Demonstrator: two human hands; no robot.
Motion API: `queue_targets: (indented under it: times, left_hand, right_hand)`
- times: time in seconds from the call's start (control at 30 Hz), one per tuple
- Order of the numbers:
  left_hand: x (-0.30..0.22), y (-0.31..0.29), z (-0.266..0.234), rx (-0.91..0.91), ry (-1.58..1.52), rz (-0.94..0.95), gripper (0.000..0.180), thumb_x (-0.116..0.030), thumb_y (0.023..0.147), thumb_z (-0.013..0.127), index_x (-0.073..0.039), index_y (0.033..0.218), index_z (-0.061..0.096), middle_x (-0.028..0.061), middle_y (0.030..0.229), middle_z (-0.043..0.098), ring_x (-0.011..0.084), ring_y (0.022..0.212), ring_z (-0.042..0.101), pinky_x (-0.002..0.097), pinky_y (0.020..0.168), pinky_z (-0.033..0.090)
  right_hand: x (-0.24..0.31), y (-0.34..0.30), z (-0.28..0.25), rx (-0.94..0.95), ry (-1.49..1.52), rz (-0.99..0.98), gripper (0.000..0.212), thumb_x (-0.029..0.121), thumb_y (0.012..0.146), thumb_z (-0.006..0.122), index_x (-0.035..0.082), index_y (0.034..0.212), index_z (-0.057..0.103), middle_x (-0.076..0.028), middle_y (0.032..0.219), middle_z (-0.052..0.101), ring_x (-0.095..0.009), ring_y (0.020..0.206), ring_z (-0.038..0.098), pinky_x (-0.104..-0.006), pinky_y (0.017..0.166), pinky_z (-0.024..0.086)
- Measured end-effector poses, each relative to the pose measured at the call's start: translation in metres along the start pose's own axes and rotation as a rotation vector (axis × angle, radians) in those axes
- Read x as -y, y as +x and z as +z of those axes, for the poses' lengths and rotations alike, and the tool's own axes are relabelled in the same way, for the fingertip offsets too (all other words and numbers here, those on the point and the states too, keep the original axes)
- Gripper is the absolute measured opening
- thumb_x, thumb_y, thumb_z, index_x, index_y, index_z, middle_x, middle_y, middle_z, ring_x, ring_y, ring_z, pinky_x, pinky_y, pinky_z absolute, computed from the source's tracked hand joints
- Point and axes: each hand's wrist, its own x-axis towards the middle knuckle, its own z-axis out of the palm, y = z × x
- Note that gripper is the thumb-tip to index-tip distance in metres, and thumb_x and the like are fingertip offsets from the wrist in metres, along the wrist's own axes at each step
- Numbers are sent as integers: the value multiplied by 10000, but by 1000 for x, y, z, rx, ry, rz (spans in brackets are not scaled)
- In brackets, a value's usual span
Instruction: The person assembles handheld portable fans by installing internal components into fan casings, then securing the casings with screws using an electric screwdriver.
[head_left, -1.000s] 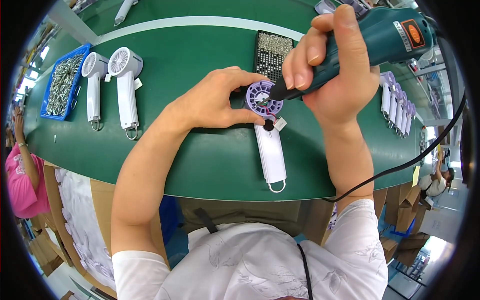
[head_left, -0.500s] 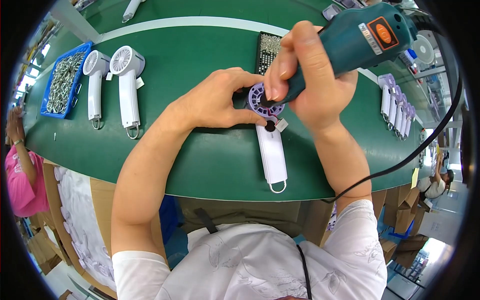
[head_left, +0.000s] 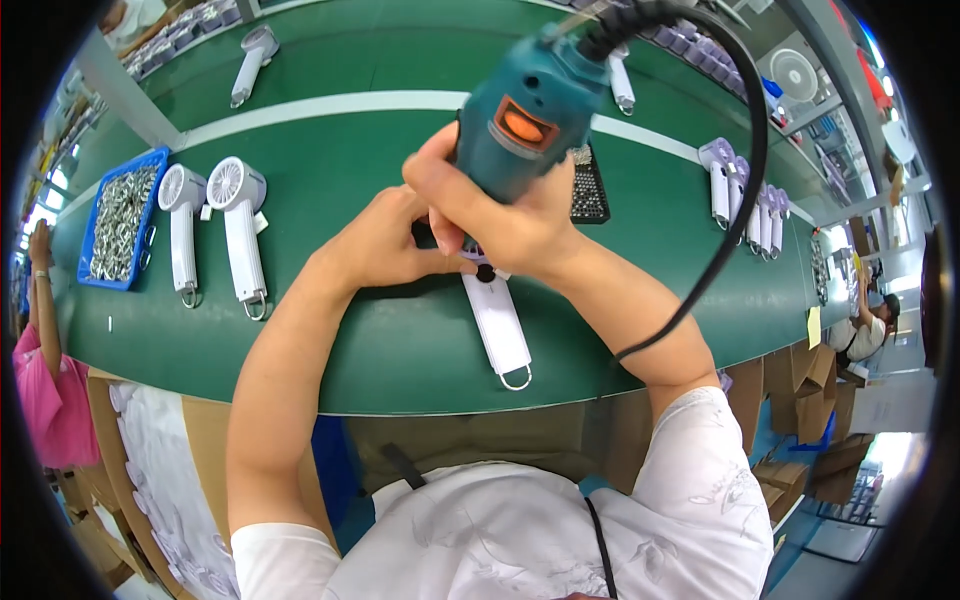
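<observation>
Gripped teal electric screwdriver [head_left: 525, 125] in right hand [head_left: 500, 215], upright over white handheld fan [head_left: 497, 320] on green bench [head_left: 400, 340]; pinned fan's head with closed left hand [head_left: 385, 245], likely for steadiness.

A single head-worn fisheye view looks steeply down from above the person's chest onto the green counter [head_left: 400, 340], close to the work. Straight edges bow toward the rim. The forearms rise from the lower edge to frame centre; the far counter side fills the upper frame.
</observation>
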Motion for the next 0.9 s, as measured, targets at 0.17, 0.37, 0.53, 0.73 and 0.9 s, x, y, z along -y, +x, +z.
queue_targets:
  times: [0.17,0.37,0.53,0.73,0.9]
  left_hand:
    - [-19,2,-2,57,197,-47,646,-300,731,914,-50,1276,674,133,1066,727,295,990,648,397,879,532]
    - [-19,7,0,76,227,-43,662,-293,730,914,-15,1276,662,145,1086,715,296,988,649,390,886,543]
    - [-13,2,1,45,203,-48,682,-220,697,913,-14,1288,644,117,1026,667,254,932,627,347,843,509]
    - [-17,7,2,55,225,-15,659,-270,727,907,25,1257,650,151,1092,704,280,955,646,372,851,548]
    - [-13,4,2,38,224,-3,654,-275,730,907,12,1260,654,148,1097,706,280,956,650,373,838,548]
  right_hand:
    - [37,-8,-67,-96,99,-315,219,140,1070,512,-52,1103,612,-63,687,563,-171,457,520,-357,420,463]
    - [3,-31,-125,-526,-106,-227,172,117,1034,570,-43,1026,631,-58,649,542,-170,446,514,-356,430,455]
    - [-8,-26,-130,-606,-125,-154,199,133,1010,633,-55,944,645,-68,643,552,-175,438,525,-353,428,454]
    - [-13,-29,-136,-589,-153,-165,215,136,1005,641,-63,925,641,-71,634,555,-172,423,524,-349,417,456]
    - [-18,-29,-136,-598,-97,-135,230,148,998,655,-68,921,638,-66,631,558,-168,424,528,-342,415,457]
